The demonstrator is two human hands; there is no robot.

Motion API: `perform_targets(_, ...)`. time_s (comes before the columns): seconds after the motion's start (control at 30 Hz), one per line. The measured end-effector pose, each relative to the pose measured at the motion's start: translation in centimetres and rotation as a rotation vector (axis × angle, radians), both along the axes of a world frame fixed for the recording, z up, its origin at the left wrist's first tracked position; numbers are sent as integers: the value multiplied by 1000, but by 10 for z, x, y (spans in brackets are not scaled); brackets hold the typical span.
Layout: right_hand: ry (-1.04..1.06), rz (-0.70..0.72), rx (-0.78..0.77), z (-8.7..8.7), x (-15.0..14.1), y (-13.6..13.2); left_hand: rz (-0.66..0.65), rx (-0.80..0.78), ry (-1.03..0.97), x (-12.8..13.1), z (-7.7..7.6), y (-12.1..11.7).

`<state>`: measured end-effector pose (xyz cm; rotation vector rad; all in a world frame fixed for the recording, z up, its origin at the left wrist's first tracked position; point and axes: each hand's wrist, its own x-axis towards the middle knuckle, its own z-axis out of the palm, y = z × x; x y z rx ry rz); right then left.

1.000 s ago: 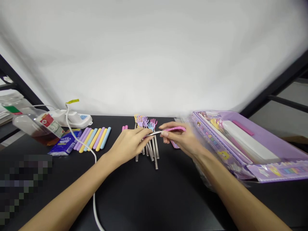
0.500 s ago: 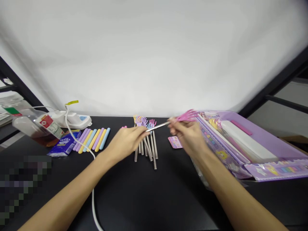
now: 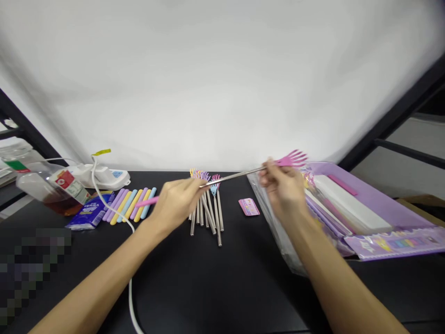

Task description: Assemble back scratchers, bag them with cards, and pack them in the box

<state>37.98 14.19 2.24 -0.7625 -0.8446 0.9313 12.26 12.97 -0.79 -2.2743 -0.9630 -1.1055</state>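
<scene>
Both hands hold one pink telescopic back scratcher (image 3: 239,175) above the black table (image 3: 222,278). My left hand (image 3: 175,202) is closed round its pink grip, which sticks out to the left. My right hand (image 3: 283,185) pinches the shaft just behind the pink claw head (image 3: 294,159). The silver shaft is stretched out between the hands. Under it lies a bunch of several more scratchers (image 3: 206,204) with coloured claw heads and steel shafts.
A row of pastel grips (image 3: 130,204) lies left of the bunch. Further left are a blue packet (image 3: 88,211), a white power strip (image 3: 100,175) with its cable and a drink bottle (image 3: 45,188). A small pink card (image 3: 249,207) and a purple boxed set (image 3: 354,208) lie to the right.
The hands have drawn apart, and the scratcher's shaft has lengthened. My right hand moved up and right with the claw head; my left hand moved slightly left with the grip.
</scene>
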Motion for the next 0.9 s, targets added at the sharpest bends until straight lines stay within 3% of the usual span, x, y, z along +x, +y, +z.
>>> perform_targets(0.07,87,-140,38,8,16,5,105,27,-42,-11,2,3)
perform_targets(0.13,131,-175,55,13,24,7,164,30,-13,-11,6,5)
perform_targets(0.3,112,-111,43,13,12,2,73,59,180,24,14,2)
perform_targets(0.43,157,-206,30,16,24,1,30,94,115,31,11,2)
perform_targets(0.6,254,-353,71,24,55,3,169,52,121,24,9,5)
perform_targets(0.7,274,-371,87,26,57,2,200,-16,180,42,18,8)
perform_targets(0.9,283,-318,62,17,49,-4,81,-60,312,90,33,17)
